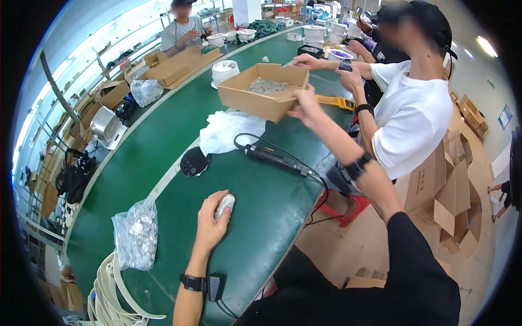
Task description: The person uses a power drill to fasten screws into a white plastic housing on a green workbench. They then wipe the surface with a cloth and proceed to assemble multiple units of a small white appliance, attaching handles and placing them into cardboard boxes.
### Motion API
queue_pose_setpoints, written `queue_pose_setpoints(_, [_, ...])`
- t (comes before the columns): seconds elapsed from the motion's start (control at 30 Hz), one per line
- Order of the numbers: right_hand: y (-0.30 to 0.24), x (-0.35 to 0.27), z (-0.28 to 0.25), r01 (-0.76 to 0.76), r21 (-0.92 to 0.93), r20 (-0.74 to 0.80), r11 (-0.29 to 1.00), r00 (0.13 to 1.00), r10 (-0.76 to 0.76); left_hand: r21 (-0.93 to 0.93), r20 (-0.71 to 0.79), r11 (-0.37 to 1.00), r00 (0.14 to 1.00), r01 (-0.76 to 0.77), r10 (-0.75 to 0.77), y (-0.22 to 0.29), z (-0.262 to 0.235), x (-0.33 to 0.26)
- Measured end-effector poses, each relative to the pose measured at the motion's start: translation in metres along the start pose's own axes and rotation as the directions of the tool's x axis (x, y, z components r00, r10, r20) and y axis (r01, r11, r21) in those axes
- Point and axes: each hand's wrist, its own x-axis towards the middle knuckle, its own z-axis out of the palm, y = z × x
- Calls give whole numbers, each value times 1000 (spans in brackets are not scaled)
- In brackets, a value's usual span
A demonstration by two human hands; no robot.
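Observation:
My left hand (211, 221) rests low on the green table (157, 163), its fingers curled around a small, whitish, crumpled object (225, 206) whose kind I cannot make out. Reaching far forward, my right hand (308, 106) grips the near right corner of an open cardboard box (247, 98). Inside the box lies a heap of small silvery metal parts (266, 86). A co-worker's hand (307, 61) touches the box's far right corner. Just this side of the box are a crumpled white cloth (231, 133) and a black electric screwdriver (276, 160) with a cable.
A round black disc (194, 162) lies beside the cloth. At the left are a clear bag of silvery discs (138, 233) and several curved white strips (109, 288). A white round housing (224, 70) stands behind the box. A person in white (413, 114) is close on the right.

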Motion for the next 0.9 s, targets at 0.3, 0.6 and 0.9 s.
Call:
queue_pose_setpoints(0.3, [58, 106, 44, -6, -275, -293, 961, 953, -78, -35, 3, 999, 1000, 0, 0, 6, 2, 4])
queue_pose_setpoints(0.6, [29, 96, 8, 59, -993, 30, 99, 961, -274, -16, 14, 998, 998, -55, 56, 6, 8, 10])
queue_pose_setpoints(0.9, [5, -95, 9, 626, -780, 621, -27, 778, 96, 58, -11, 996, 997, -70, 71, -1, 1, 1])
